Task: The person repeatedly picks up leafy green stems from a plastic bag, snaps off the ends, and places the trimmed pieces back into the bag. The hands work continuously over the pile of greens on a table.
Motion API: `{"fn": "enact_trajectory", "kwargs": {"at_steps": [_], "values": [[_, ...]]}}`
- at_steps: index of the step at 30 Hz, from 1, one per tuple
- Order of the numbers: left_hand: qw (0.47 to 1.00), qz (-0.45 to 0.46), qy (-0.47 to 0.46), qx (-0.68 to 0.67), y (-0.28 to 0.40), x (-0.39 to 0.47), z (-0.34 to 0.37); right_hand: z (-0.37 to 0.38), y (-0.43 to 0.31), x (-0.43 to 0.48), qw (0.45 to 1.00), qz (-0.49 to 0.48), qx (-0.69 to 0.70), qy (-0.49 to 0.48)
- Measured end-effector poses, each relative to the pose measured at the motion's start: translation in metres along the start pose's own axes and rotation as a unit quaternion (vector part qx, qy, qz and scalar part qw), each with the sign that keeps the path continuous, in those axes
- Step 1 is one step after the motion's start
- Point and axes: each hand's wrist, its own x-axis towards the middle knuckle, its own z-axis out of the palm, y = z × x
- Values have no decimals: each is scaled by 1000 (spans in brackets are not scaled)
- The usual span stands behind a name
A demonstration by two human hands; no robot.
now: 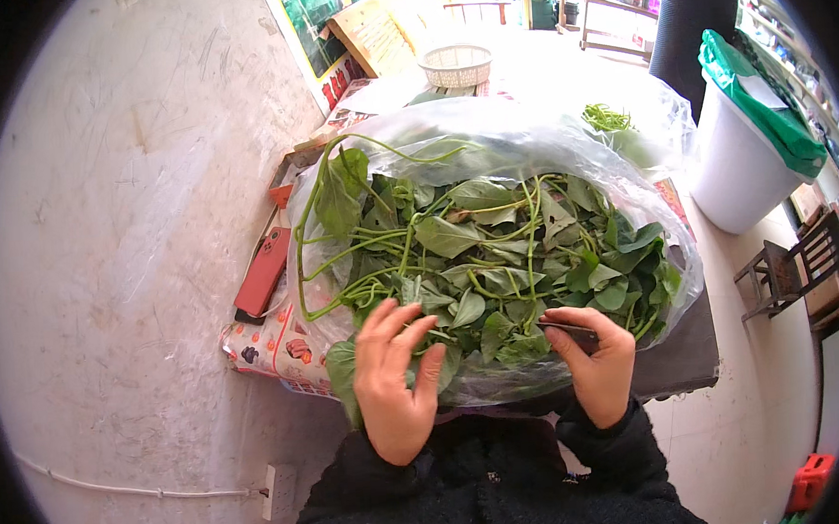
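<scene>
A large heap of green leafy stems (461, 238), probably sweet potato vines, fills an opened clear plastic bag (412, 131) in front of me. My left hand (397, 380) is over the near left part of the heap, its fingers and thumb spread. A broad leaf (341, 373) hangs just left of that hand at the bag's edge. My right hand (599, 363), at the near right, pinches a small dark flat tool (571, 331), possibly a small knife, between thumb and fingers. Its tip points left over the leaves.
A red phone (267, 266) lies at the table's left, beside the wall (141, 241). Farther back are a white plastic basket (457, 66) and a small pile of cut green stems (605, 118). A white bin (741, 152) with a green liner and a wooden chair (783, 275) stand to the right.
</scene>
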Motion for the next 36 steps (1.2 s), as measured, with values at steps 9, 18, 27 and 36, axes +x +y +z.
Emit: {"fn": "enact_trajectory", "kwargs": {"at_steps": [9,18,27,36], "values": [[994,-56,-25,86,-49,-28,-20,10,-42,39,937,-117,-246,-220],[997,-68,-27,17,-91,-47,-27,67,-28,70,913,-113,-270,-285],[992,-5,-111,-63,-105,-46,-43,71,-1,88,842,-141,-416,-312],[978,-29,-159,-129,-107,25,-100,1,22,99,839,-145,-464,-246]]}}
